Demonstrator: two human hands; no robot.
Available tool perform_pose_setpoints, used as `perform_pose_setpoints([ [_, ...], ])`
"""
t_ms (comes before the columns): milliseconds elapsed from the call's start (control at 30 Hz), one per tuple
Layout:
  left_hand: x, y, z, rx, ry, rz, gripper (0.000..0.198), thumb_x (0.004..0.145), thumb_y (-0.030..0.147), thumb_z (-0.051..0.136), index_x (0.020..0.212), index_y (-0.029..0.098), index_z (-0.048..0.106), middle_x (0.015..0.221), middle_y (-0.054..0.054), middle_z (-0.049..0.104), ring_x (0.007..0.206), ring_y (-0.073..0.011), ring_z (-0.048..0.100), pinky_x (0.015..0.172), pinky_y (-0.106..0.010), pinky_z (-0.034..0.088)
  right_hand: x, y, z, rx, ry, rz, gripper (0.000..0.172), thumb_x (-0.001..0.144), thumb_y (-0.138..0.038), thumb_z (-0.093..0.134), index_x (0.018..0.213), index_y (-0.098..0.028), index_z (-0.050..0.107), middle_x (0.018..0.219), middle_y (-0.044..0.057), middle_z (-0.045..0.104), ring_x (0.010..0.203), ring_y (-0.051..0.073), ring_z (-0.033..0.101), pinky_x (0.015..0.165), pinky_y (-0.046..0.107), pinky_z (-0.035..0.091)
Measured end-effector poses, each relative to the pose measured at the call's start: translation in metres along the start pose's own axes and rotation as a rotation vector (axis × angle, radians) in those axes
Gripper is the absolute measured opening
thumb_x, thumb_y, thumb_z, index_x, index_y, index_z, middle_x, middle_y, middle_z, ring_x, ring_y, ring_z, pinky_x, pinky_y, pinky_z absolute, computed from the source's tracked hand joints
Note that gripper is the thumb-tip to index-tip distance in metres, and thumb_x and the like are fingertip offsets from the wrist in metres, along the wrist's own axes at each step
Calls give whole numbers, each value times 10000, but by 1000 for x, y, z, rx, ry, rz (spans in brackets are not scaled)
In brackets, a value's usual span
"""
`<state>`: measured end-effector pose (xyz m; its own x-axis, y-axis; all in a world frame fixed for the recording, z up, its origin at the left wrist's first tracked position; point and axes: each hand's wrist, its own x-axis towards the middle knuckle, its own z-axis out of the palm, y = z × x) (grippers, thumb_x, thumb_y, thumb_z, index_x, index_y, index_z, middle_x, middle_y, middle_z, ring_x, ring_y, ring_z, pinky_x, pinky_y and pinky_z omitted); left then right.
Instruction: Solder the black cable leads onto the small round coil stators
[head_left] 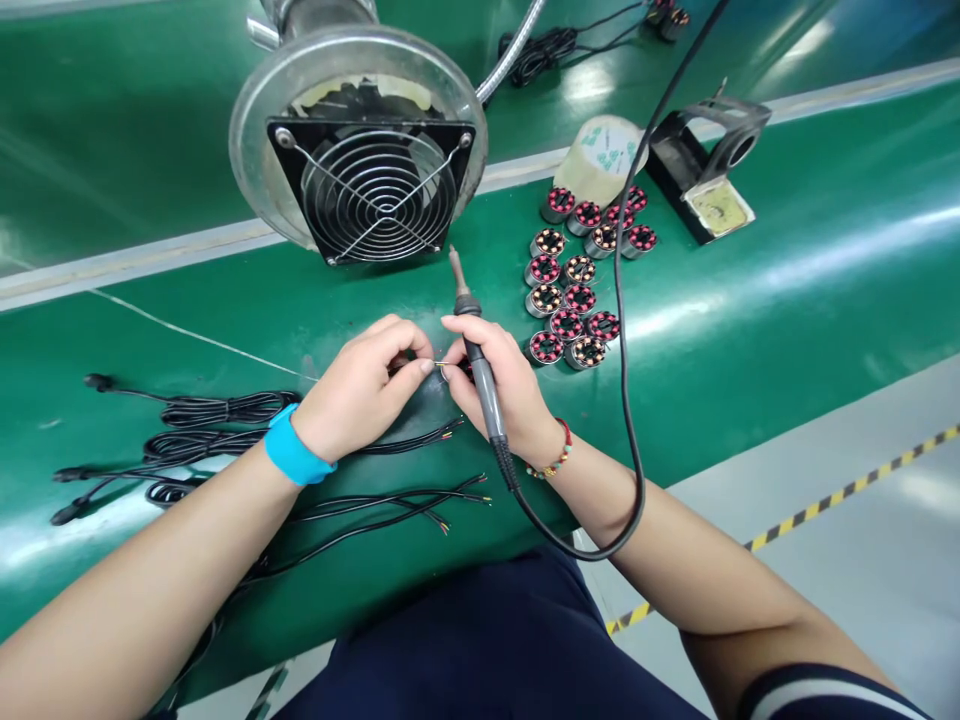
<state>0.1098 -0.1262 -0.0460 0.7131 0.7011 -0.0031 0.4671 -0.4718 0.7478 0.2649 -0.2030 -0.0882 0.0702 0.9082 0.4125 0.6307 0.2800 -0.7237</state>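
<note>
Gripping a soldering iron [489,395], the right hand [517,400] sits just beside the left hand [369,388], which pinches a thin wire [442,363] between them. Wound coils [564,324] stand rightward on the bench [705,400].

From the meeting point of the left hand [371,385] and right hand [521,395], with a wire [442,363] between them, the fan [386,200] stood at eleven o'clock. The soldering iron [487,395] lay across the right hand, tip towards twelve. On the worktop [690,370], the wound cores [580,298] clustered at two o'clock, the roll [592,180] just behind them at one. Beyond, at two, sat the iron stand [697,195], right of the roll. Bundled cables [225,408] lay between eight and nine; their ends reached six.
</note>
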Motion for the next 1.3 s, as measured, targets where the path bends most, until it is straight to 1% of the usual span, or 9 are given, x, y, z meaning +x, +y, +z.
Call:
perform_pose_setpoints([
  [167,-2,1,-2,49,17,74,117,855,170,505,779,176,595,839,-29,604,819,-157,566,759,-295,448,-2,1,1,167,-8,68,415,850,-147,530,1249,-234,454,900,-2,655,839,162,619,859,370,491],
  [333,-2,4,-3,103,4,132,140,841,157,489,775,184,609,885,-47,635,884,-174,588,800,-308,465,-2,-1,1,192,10,82,401,849,-146,533,1232,-237,462,895,-9,652,834,152,628,872,363,492],
  [500,0,6,-2,99,10,8,146,805,195,476,721,195,595,796,-20,624,766,-153,568,721,-286,450,-1,1,0,191,-20,111,432,843,-140,531,1255,-243,453,917,-7,657,878,157,629,912,366,487],
  [600,3,5,-1,74,38,-72,134,774,209,491,683,189,587,739,-4,592,679,-133,524,640,-266,416,-1,3,0,186,-31,86,476,828,-115,539,1278,-237,442,940,-3,664,905,165,616,943,371,472],
  [700,4,3,0,45,37,-113,126,751,208,503,658,183,584,727,-1,590,657,-125,512,622,-262,403,0,3,0,133,-42,48,447,832,-105,536,1256,-230,466,916,-2,671,955,184,591,968,380,450],
  [967,6,4,1,19,37,-158,109,712,200,507,628,178,572,700,8,567,625,-115,476,612,-261,384,3,-4,0,-41,-45,66,363,858,-141,504,1205,-249,514,864,4,679,905,219,575,868,390,476],
  [1067,7,4,2,30,38,-156,104,707,194,506,622,180,565,690,8,562,622,-116,468,612,-265,381,2,-4,-2,-45,-53,58,385,851,-149,514,1217,-265,517,899,4,687,929,222,587,895,400,487],
  [1167,7,4,3,41,36,-149,105,702,185,505,615,180,564,680,6,561,619,-119,468,612,-270,381,-1,-6,-9,12,-22,69,392,875,-146,502,1241,-286,520,934,-7,700,961,204,616,933,394,499],
  [1300,7,6,4,54,17,-167,113,696,185,505,606,181,574,681,2,569,628,-123,473,617,-271,387,-5,-18,-32,120,3,81,306,935,-215,501,1224,-299,552,1156,-11,675,1044,177,642,948,376,524],
])
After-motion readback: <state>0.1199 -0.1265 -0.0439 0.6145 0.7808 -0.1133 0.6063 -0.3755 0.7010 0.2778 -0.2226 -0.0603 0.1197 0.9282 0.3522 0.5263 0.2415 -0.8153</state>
